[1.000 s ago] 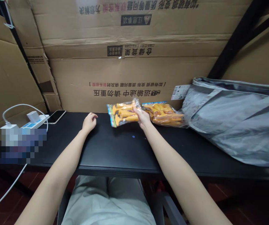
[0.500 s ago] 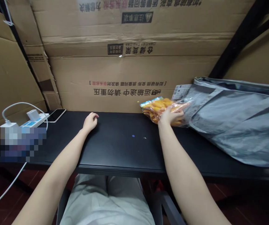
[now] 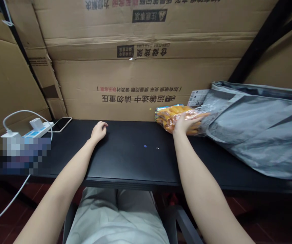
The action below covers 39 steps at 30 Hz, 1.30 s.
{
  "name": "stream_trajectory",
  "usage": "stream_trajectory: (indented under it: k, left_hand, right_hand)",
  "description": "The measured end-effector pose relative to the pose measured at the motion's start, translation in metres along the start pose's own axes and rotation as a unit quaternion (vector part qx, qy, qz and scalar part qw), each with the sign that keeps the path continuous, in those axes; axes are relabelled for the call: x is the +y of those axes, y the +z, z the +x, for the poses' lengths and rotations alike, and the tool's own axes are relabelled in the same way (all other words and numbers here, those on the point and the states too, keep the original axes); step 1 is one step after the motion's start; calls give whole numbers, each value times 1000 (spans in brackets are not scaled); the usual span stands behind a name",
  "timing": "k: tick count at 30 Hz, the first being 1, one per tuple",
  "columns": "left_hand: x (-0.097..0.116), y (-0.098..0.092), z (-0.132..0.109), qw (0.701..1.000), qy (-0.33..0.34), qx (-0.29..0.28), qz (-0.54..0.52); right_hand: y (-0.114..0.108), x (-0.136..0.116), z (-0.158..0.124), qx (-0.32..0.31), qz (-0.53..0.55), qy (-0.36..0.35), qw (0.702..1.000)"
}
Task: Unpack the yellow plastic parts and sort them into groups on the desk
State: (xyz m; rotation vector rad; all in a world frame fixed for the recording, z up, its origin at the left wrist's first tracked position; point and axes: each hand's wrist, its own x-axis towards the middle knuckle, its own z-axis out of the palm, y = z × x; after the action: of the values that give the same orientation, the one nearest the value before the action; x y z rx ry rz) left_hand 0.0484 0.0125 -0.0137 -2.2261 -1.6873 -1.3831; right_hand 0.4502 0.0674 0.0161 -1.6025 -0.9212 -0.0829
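Observation:
A clear plastic bag [image 3: 170, 117] packed with yellow-orange pieces lies at the back right of the black table. My right hand [image 3: 183, 123] grips it from the near side, with the fingers pointing right and partly hidden by the film. The pieces are too blurred to name. My left hand [image 3: 100, 131] rests on the table near the back edge, its fingers loosely curled and nothing seen in them. Right of the bag, and touching it, is a large grey fabric bag [image 3: 257, 125].
On the left are a white power strip [image 3: 42, 130] with plugs and a cable, a phone [image 3: 61, 124], and a pixelated patch. Printed cardboard [image 3: 125, 74] walls the back of the black table [image 3: 125, 159]. Small specks, one a blue dot [image 3: 145, 146], lie mid-table.
The plastic bag has turned and settled a little, its coloured left end shifting slightly right under my right hand. My left hand has stayed in place.

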Motion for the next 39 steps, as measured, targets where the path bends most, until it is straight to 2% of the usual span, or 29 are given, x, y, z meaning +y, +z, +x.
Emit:
stream_trajectory:
  k: [2, 4, 7, 12, 15, 17, 19, 21, 24, 27, 29, 32, 34, 39]
  left_hand:
    - [0, 0, 0, 1000, -3, -2, -2]
    - [1, 0, 0, 1000, -5, -5, -3]
    - [1, 0, 0, 1000, -6, -8, -6]
    - [0, 1, 0, 1000, -6, -12, -2]
    - [0, 1, 0, 1000, -3, -13, 0]
    - [1, 0, 0, 1000, -5, -15, 4]
    - [3, 0, 0, 1000, -9, -22, 10]
    - [5, -1, 0, 999, -14, -31, 15]
    - [7, -3, 0, 999, -23, -41, 22]
    - [9, -3, 0, 998, -30, -49, 31]
    - [10, -4, 0, 997, -34, -57, 38]
    - [13, -6, -1, 995, -39, -76, 55]
    - [16, -10, -2, 991, -47, -97, 79]
    - [31, -31, 3, 957, -128, -173, 193]
  right_hand:
    - [-4, -6, -3, -6, -4, 50, 999]
    - [-8, -12, -8, -1, -31, 69, 997]
    - [-14, -17, -14, 3, -77, 49, 996]
    - [-20, -17, -18, -42, -100, 26, 994]
    - [-20, -15, -18, -27, -108, 17, 994]
    - [-19, -16, -19, -3, -104, -39, 994]
    - [-16, -20, -21, 13, -83, -136, 987]
    - [-11, -27, -27, 1, -52, -240, 969]
    - [3, -37, -43, -80, -16, -349, 934]
    - [20, -38, -68, -201, 5, -403, 893]
    - [31, -35, -85, -297, -9, -407, 864]
    - [42, -29, -105, -417, -64, -362, 831]
    - [45, -29, -112, -452, -84, -346, 818]
    - [41, -33, -114, -458, -100, -336, 817]
